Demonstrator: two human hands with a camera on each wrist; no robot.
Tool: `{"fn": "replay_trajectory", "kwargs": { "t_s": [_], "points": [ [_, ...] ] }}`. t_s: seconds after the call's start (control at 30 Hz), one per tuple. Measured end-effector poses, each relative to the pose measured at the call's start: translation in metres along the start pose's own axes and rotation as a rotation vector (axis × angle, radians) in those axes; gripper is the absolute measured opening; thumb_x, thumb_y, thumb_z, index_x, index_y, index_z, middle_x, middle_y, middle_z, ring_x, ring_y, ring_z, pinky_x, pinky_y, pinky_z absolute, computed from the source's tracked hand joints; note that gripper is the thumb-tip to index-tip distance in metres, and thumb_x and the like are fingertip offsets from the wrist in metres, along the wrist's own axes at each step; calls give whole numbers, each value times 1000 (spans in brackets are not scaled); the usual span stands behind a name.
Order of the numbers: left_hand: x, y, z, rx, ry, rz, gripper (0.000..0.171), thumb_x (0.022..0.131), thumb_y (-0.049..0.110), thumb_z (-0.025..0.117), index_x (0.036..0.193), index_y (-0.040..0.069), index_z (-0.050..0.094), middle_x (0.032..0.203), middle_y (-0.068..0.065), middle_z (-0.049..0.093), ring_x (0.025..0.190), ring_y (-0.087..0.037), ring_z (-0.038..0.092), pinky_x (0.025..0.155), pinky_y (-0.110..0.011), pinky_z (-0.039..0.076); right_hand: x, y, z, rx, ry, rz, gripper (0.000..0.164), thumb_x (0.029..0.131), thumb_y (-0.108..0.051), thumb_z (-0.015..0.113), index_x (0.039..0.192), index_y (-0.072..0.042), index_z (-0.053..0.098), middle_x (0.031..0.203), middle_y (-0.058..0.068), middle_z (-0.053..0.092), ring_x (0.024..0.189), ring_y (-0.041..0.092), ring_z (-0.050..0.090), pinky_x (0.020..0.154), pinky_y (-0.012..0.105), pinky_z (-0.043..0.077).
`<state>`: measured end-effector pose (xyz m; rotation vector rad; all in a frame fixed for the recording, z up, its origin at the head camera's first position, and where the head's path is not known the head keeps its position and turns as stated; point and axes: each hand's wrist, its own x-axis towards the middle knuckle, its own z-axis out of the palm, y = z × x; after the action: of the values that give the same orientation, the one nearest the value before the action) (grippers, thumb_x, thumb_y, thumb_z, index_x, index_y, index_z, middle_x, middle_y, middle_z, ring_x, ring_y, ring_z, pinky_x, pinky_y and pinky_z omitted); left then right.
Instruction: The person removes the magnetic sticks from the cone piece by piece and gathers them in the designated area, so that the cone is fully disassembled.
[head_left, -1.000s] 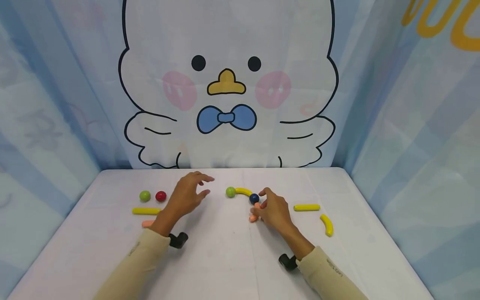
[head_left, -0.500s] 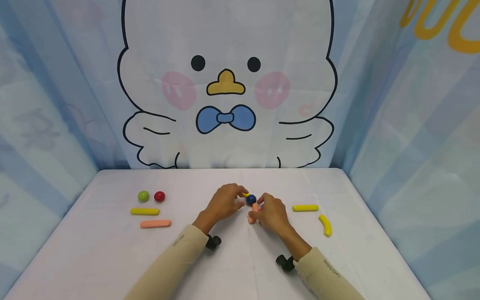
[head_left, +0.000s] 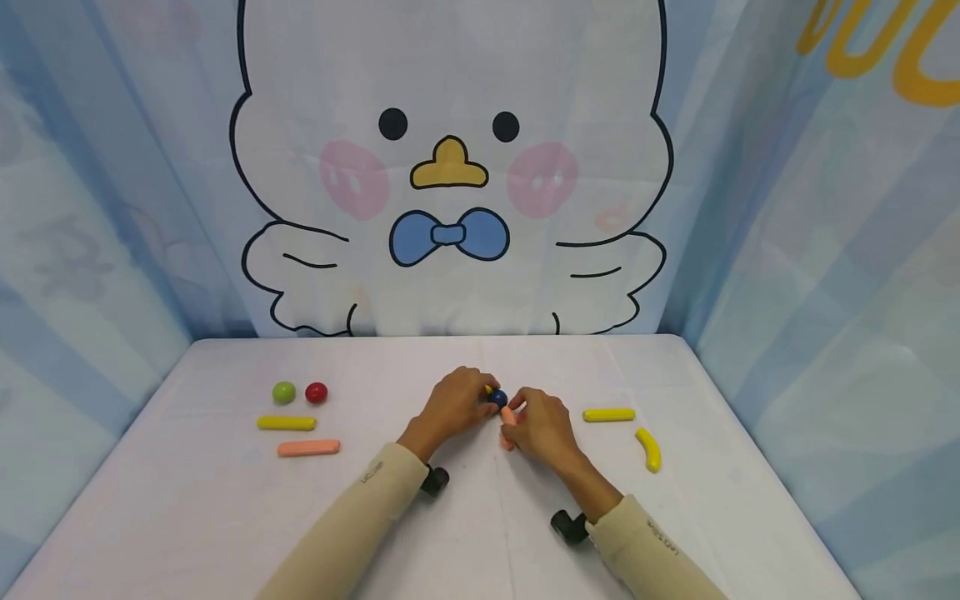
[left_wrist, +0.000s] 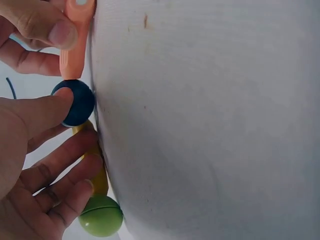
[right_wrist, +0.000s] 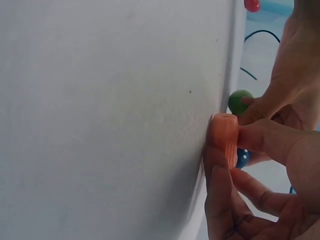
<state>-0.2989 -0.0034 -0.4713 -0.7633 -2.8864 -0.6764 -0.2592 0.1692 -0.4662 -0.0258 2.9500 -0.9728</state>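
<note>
At the middle of the table, my left hand (head_left: 453,404) holds a dark blue ball (left_wrist: 84,104), thumb on its near side. A curved yellow rod (left_wrist: 100,181) runs from that ball along the left fingers to a green ball (left_wrist: 102,219), which the left hand hides in the head view. My right hand (head_left: 546,427) pinches an orange-pink rod (right_wrist: 225,135) between thumb and fingers. One end of this rod meets the blue ball in the left wrist view.
To the left lie a green ball (head_left: 283,392), a red ball (head_left: 317,392), a straight yellow rod (head_left: 287,423) and an orange-pink rod (head_left: 308,448). On the right are another straight yellow rod (head_left: 609,414) and a curved yellow one (head_left: 648,450).
My left hand has come right from open air onto the blue ball, uncovering the orange-pink rod at left. My right hand stays nearly in place, and its rod has turned slightly.
</note>
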Motion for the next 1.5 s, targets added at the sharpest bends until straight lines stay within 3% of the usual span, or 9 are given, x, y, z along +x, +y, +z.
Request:
{"fn": "replay_trajectory", "kwargs": {
  "t_s": [0.37, 0.93, 1.23, 1.5],
  "points": [
    [-2, 2, -2, 47, -43, -36, 35, 95, 26, 82, 127, 15, 75, 111, -6, 73, 102, -22, 62, 97, -42, 55, -12, 4, -13, -55, 31, 23, 30, 86, -19, 88, 113, -17, 74, 81, -2, 71, 71, 16, 62, 64, 29, 44],
    [-6, 2, -1, 100, -27, -6, 34, 94, 37, 82, 121, 18, 75, 109, -2, 72, 101, -19, 60, 95, -38, 56, -38, 59, -63, -80, 163, 23, 31, 88, -20, 83, 119, -15, 77, 95, 4, 78, 89, 24, 65, 68, 32, 44],
    [-9, -1, -1, 101, 4, 4, 28, 94, 36, 82, 116, 20, 77, 107, -1, 73, 97, -17, 61, 90, -36, 57, -50, 85, -84, -129, 178, 58, 34, 90, -21, 83, 121, -9, 77, 99, 9, 79, 84, 24, 64, 63, 31, 42],
    [-10, 0, -2, 66, 0, 23, 23, 93, 23, 81, 115, 18, 78, 117, -4, 75, 107, -21, 67, 98, -41, 58, -57, 99, -91, -175, 171, 103, 35, 96, -28, 78, 121, -4, 75, 93, 8, 77, 74, 20, 62, 58, 31, 42]
  ]
}}
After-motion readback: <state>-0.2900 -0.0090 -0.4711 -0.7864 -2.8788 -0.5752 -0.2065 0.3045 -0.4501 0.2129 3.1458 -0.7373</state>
